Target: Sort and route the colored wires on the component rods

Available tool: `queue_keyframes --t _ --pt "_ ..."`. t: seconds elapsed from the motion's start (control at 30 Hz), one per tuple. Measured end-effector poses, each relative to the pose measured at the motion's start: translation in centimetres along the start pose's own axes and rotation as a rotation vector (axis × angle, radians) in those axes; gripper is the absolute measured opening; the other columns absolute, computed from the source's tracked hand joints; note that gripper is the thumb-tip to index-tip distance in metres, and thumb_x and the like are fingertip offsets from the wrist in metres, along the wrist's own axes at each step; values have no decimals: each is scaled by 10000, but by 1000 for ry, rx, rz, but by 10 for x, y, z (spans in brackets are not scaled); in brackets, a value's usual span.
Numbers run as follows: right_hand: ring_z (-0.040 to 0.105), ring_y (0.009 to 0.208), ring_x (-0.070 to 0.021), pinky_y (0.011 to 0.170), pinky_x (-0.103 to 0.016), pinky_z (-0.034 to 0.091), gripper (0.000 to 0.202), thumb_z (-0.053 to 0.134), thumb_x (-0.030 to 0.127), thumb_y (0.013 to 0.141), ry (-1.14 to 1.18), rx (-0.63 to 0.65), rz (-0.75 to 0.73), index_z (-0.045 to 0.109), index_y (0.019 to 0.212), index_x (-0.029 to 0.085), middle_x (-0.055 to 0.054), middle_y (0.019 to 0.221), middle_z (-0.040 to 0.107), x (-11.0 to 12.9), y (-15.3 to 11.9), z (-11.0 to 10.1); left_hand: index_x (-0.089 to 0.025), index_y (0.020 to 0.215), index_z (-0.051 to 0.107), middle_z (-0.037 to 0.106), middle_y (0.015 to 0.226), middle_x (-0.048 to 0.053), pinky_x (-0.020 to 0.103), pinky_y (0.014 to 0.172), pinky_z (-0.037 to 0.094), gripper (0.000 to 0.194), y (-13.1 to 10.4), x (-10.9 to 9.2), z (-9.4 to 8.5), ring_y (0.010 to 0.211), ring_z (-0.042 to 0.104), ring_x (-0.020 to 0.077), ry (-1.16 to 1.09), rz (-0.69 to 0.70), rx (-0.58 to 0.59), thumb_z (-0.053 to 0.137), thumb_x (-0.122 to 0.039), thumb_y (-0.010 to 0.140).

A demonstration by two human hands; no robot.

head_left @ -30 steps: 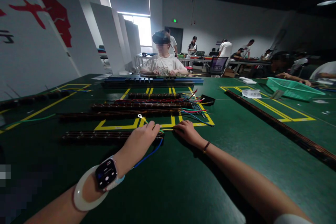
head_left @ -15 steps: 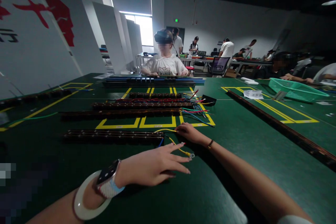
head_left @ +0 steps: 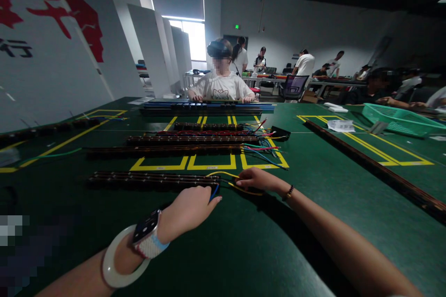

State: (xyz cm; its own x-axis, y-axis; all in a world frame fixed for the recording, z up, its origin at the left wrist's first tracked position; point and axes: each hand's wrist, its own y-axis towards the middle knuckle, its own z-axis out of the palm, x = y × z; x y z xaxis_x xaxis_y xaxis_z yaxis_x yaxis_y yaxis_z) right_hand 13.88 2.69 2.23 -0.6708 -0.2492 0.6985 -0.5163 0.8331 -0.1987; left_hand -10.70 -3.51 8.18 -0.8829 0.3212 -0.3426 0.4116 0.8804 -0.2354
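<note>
The nearest dark wired strip [head_left: 149, 179] lies across the green table [head_left: 278, 250], with yellow and blue wires at its right end. My left hand [head_left: 193, 209], wearing a watch and a white bangle, is closed at a blue wire [head_left: 214, 191] by that end; its fingertips are mostly hidden. My right hand [head_left: 252, 179] has its fingers pinched together at the yellow wires [head_left: 223, 174], just right of the strip. Farther back, more dark strips [head_left: 163, 150] lie parallel, their coloured wire ends pointing right.
Yellow tape outlines [head_left: 209, 167] mark the table. A long dark strip [head_left: 369, 167] runs diagonally at the right, near a green basket [head_left: 400, 120]. Across the table sits a person [head_left: 221, 86] behind stacked blue and black bars [head_left: 209, 107]. Other people work farther back.
My left hand has gone from spread fingers to closed and moved back toward the strip's end. My right hand has shifted slightly, and the front yellow wire's end has moved toward it.
</note>
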Motion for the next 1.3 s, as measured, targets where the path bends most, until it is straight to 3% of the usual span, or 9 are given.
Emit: queue_keyframes --t 0.17,0.3,0.4,0.6,0.73,0.83,0.9,1.1,1.3 --pt "463 571 -85 502 -200 297 473 560 564 821 -29 44 21 699 908 120 -2 706 619 4 -4 1 -132 1043 609 651 977 145 305 634 386 453 4 9 6 791 610 243 -17 2 8 379 -489 885" --pt "507 623 -100 540 -201 317 392 608 489 808 -143 6 -10 728 926 135 -14 745 659 13 -5 3 -141 906 649 629 999 134 322 671 403 426 5 8 7 811 594 238 24 72 18 363 -457 894" --pt "527 628 -101 544 -197 326 299 622 395 804 -169 9 -24 727 918 139 -22 769 680 19 -6 6 -153 847 647 634 952 99 313 667 415 426 10 7 10 772 593 210 -114 81 60 406 -504 872" --pt "519 622 -90 554 -195 320 229 589 230 789 -183 -48 -92 722 961 157 -21 810 696 31 -12 13 -131 1028 593 651 1032 98 290 759 488 419 20 6 21 882 648 190 -685 47 308 480 -494 852" --pt "390 533 -67 509 -217 236 172 552 186 786 -278 -144 -76 713 816 132 -4 664 633 40 -16 16 -151 1089 560 598 1222 125 326 929 473 376 17 5 34 1038 627 188 -1226 10 421 565 -430 837" --pt "323 520 -63 510 -231 207 155 546 163 776 -320 -190 -44 673 696 123 6 596 580 46 -18 18 -139 1080 547 603 1218 139 353 1028 417 276 16 0 45 1095 604 177 -1607 -25 478 555 -311 864" --pt "334 527 -68 519 -233 214 157 543 155 781 -332 -216 -44 665 687 129 0 597 579 49 -18 21 -139 1083 543 614 1201 134 357 1062 385 231 17 -6 52 1100 600 163 -1724 -58 436 528 -255 883" --pt "530 709 -128 649 -231 349 221 469 165 885 -396 -299 -85 687 863 140 -74 828 652 55 -16 38 -143 1001 581 636 1163 112 342 1057 395 176 33 -26 66 1109 590 162 -1888 -71 138 439 -218 928" --pt "527 840 -191 762 -314 389 256 447 201 924 -685 -321 -127 659 1065 173 -110 929 590 61 -25 41 -149 962 573 667 1061 90 351 1028 433 139 49 -32 80 1069 608 168 -1981 -94 -21 449 -200 927"
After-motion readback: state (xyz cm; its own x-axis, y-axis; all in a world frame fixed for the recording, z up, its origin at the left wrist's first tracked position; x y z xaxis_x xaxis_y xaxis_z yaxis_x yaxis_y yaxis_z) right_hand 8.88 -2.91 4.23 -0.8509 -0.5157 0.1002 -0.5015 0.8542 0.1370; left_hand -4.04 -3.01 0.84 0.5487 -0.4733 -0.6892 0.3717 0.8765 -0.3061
